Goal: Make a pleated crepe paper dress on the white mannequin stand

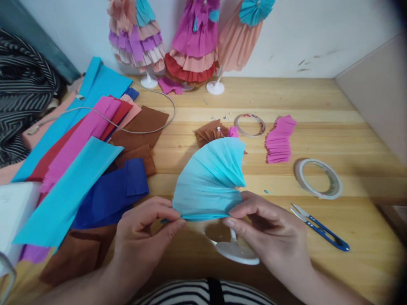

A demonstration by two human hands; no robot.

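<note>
A light blue pleated paper piece (206, 178) is spread like a fan between my hands, its near edge folded into a narrow strip. My left hand (149, 233) pinches the left end of that edge between thumb and forefinger. The right end is pinched by my right hand (269, 231). Beneath the paper and beside my right hand, a white round stand (237, 253) shows its base and part of its stem. Behind the fan lie pleated brown paper (211, 130) and a small pink piece (233, 132).
Colored paper sheets (70, 195) and a cable (127, 129) spread across the left. Tape rolls (319, 178), blue-handled snips (321, 228) and crinkled pink paper (280, 140) lie to the right. Several paper dresses (193, 42) stand along the wall. A white box (17, 209) sits at the left edge.
</note>
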